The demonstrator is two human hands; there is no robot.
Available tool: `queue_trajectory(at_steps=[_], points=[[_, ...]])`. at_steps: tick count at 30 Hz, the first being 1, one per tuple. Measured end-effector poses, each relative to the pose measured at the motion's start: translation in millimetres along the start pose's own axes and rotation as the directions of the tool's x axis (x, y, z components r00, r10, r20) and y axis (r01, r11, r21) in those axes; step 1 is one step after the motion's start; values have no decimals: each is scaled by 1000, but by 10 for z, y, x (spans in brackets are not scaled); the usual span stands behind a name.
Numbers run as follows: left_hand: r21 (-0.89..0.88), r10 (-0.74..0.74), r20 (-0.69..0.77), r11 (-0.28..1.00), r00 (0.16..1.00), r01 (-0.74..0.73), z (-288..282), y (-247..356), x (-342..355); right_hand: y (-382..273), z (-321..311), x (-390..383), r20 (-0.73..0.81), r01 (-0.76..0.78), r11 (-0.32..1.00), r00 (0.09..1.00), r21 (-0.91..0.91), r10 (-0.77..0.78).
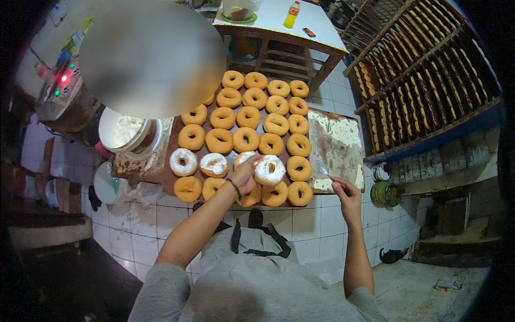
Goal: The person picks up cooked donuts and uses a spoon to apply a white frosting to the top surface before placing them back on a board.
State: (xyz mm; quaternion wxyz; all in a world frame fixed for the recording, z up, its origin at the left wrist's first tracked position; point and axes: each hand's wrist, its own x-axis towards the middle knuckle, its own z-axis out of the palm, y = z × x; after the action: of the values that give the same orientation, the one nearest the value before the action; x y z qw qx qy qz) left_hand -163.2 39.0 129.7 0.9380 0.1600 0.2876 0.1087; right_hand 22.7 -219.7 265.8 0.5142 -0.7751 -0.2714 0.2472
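Note:
My left hand (pixel 244 180) grips a ring doughnut (pixel 270 170) whose upper face is covered in a white coating, raised over the front rows of doughnuts. My right hand (pixel 347 196), off to the right, is closed on the handle of a small utensil with a pale, whisk-like or spoon-like head (pixel 322 168); its exact kind is unclear. Two white-coated doughnuts, one at the left (pixel 183 162) and one beside it (pixel 214 165), lie on the tray, and another is partly hidden behind my left hand. Several plain golden doughnuts (pixel 245 139) fill the other rows.
A white bucket (pixel 110 129) of white cream-like stuff stands left of the doughnuts. At right lies a board (pixel 338 142) smeared white. A table (pixel 316 43) with a yellow drink bottle (pixel 292 15) is at the back. Tall racks (pixel 429 80) of baked goods line the right. A blurred patch hides the upper left.

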Motion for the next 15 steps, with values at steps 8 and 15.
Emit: queue_trajectory(at_steps=[8, 15], points=[[928, 661, 266, -372, 701, -1, 710, -293, 555, 1186, -867, -844, -229, -298, 928, 909, 225, 348], [749, 403, 236, -655, 884, 99, 1150, -798, 933, 1397, -803, -1020, -216, -349, 864, 870, 362, 442]])
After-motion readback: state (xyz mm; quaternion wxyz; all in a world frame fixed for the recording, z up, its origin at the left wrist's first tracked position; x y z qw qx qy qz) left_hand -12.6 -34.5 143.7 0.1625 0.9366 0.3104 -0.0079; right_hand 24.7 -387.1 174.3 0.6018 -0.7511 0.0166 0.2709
